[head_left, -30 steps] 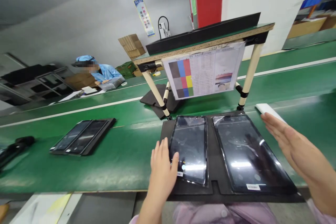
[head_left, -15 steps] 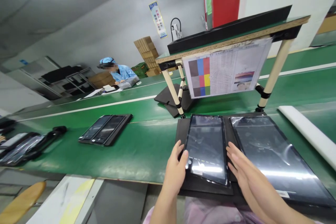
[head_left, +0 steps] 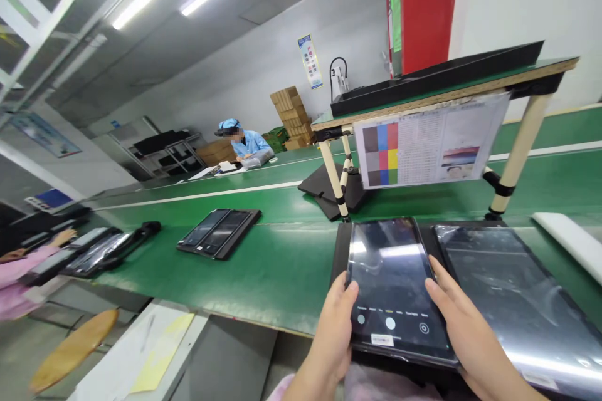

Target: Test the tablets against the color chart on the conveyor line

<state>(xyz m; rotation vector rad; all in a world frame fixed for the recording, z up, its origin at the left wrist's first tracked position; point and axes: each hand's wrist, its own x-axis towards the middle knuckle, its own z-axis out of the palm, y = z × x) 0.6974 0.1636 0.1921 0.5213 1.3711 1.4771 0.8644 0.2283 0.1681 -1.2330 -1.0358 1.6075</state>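
Between my two hands is a dark tablet (head_left: 392,276) whose lit screen shows camera controls and a white label near its lower edge. My left hand (head_left: 336,319) grips its left side, thumb over the bezel. On the opposite edge, my right hand (head_left: 458,319) holds it the same way. The tablet's near end looks tilted up from the black foam tray (head_left: 342,250) beneath it. To the right lies a second, larger-looking tablet (head_left: 512,288) in clear film, its screen dark.
A small shelf stand (head_left: 446,103) with a printed colour chart (head_left: 427,144) rises behind the tablets. Further left sits a tray with two tablets (head_left: 219,232). A white foam strip (head_left: 571,244) lies at right. A co-worker in blue (head_left: 249,141) sits across the bench; a pink sleeve (head_left: 28,269) shows far left.
My hands have closed on the tablet's sides, and its near end has come up. Its screen now shows camera controls. The view has shifted left and upward.
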